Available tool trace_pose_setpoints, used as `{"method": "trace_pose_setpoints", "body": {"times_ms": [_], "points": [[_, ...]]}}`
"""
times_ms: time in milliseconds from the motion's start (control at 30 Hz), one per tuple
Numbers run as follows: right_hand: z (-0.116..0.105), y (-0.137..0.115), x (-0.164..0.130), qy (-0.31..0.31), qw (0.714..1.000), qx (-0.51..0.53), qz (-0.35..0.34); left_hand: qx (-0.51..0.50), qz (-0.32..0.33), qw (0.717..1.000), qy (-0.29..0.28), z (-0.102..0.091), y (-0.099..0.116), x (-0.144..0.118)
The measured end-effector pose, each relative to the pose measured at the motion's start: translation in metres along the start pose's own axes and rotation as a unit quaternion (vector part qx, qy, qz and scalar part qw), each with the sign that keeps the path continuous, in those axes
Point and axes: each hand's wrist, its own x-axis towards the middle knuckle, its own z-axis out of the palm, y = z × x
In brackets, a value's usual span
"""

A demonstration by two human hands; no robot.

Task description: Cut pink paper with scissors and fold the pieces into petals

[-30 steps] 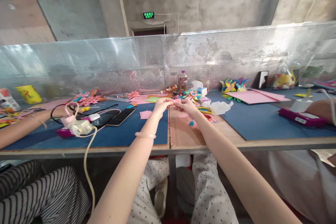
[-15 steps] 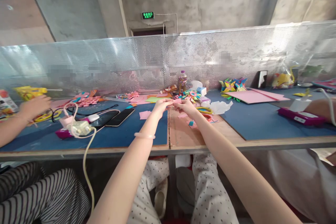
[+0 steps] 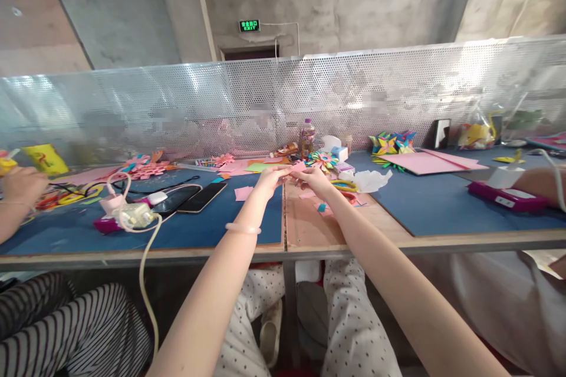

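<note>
Both hands meet over the seam between the blue mat and the bare wood of the table. Between their fingertips is a small piece of pink paper [image 3: 299, 167], one corner of it sticking up. My left hand [image 3: 274, 179] pinches it from the left, a pale bangle on that wrist. From the right, my right hand [image 3: 313, 179] has its fingers closed on the same paper. Small pink paper squares [image 3: 243, 193] lie left of my left hand. Yellow-handled scissors [image 3: 345, 185] rest right of my right hand, and a multicoloured paper flower [image 3: 322, 161] sits just behind.
A purple-capped bottle [image 3: 308, 138] stands behind the hands. Phones [image 3: 203, 197] and a power strip with cables [image 3: 132, 215] lie to the left, near a co-worker's hand [image 3: 26, 188]. Pink sheets [image 3: 435, 162] and another power strip [image 3: 506, 195] are on the right.
The pink paper now shows a raised corner above my fingertips; my hands have barely shifted. On the left, the co-worker's hand has moved further left and the yellow packet there stands uncovered.
</note>
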Motion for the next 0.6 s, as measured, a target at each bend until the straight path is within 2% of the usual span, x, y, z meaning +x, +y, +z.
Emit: {"method": "trace_pose_setpoints", "body": {"times_ms": [367,600], "points": [[-0.001,-0.002,-0.005,-0.039,0.999,0.007,0.01,-0.048,-0.073,0.995,-0.045,-0.008,-0.011,0.011],[0.001,-0.004,-0.008,-0.048,0.999,0.016,0.005,-0.062,-0.092,0.992,-0.06,-0.012,-0.02,0.022]]}}
